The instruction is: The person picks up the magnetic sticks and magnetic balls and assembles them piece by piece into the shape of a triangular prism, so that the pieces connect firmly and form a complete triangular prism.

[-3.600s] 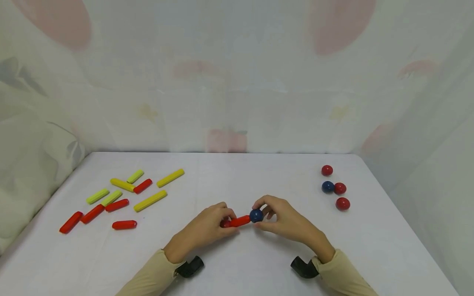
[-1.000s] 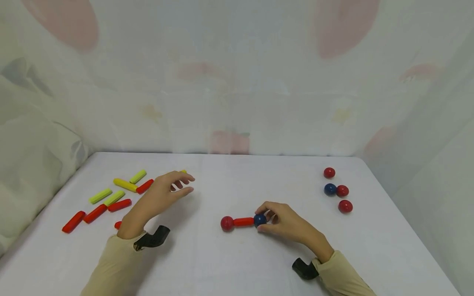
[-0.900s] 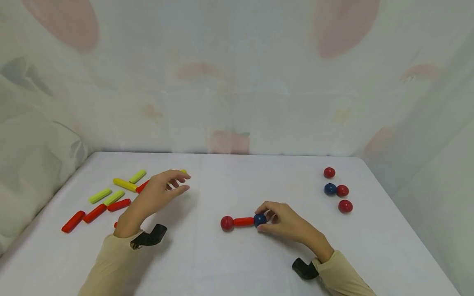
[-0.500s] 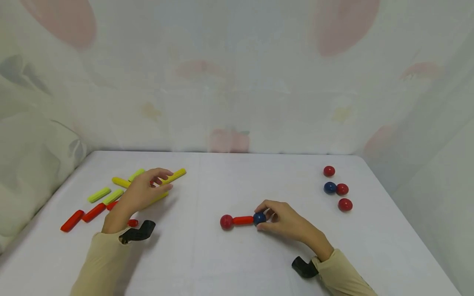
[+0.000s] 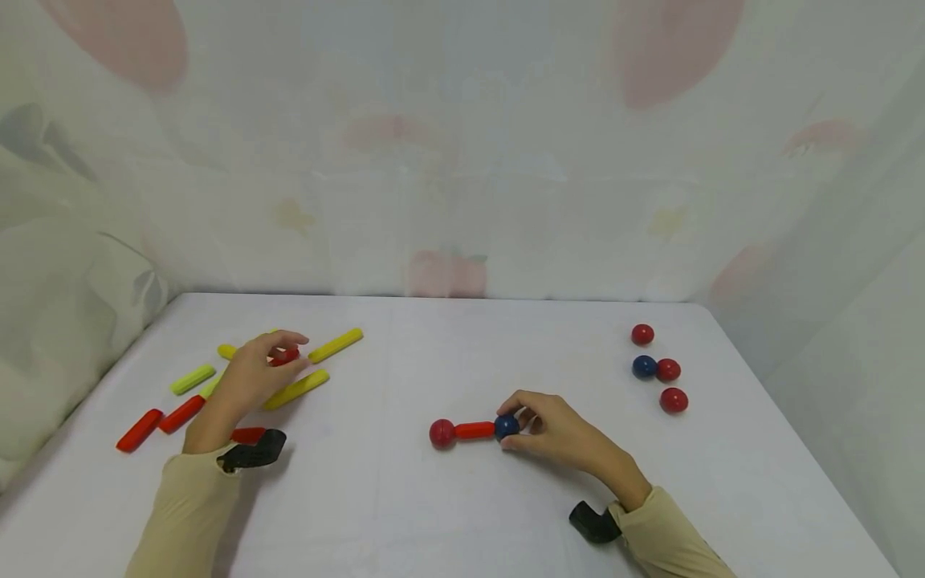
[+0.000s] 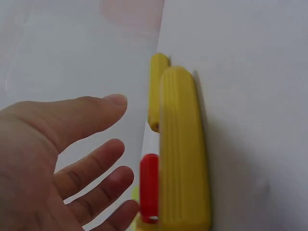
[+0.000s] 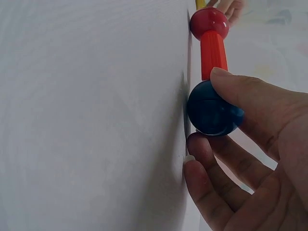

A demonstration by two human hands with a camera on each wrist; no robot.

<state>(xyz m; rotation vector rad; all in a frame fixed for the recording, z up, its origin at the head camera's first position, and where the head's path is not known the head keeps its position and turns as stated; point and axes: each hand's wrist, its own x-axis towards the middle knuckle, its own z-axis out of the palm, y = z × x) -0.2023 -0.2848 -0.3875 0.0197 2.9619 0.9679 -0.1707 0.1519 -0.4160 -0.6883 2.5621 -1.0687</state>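
Observation:
My right hand (image 5: 552, 429) pinches a blue ball (image 7: 211, 108) between thumb and fingers. A short red stick (image 5: 474, 431) joins that ball to a red ball (image 5: 442, 434), and the joined row lies on the white table. Over the group of sticks at the left hovers my left hand (image 5: 249, 373), thumb and fingers apart and nothing between them. Beside its fingertips are a short red stick (image 6: 149, 187) and a long yellow stick (image 6: 183, 149). Another long yellow stick (image 5: 336, 344) lies just beyond. My left hand and wrist partly cover several sticks.
More short sticks lie at the left: a light green one (image 5: 193, 380), a red one (image 5: 140, 430) and others. At the right rest several loose balls, among them a blue ball (image 5: 644, 368) and a red ball (image 5: 674, 400). A patterned cloth (image 5: 462, 160) hangs behind the table.
My left hand let go of the red ball's end and moved left over the sticks, still drifting left in the last second. My right hand stays on the blue ball.

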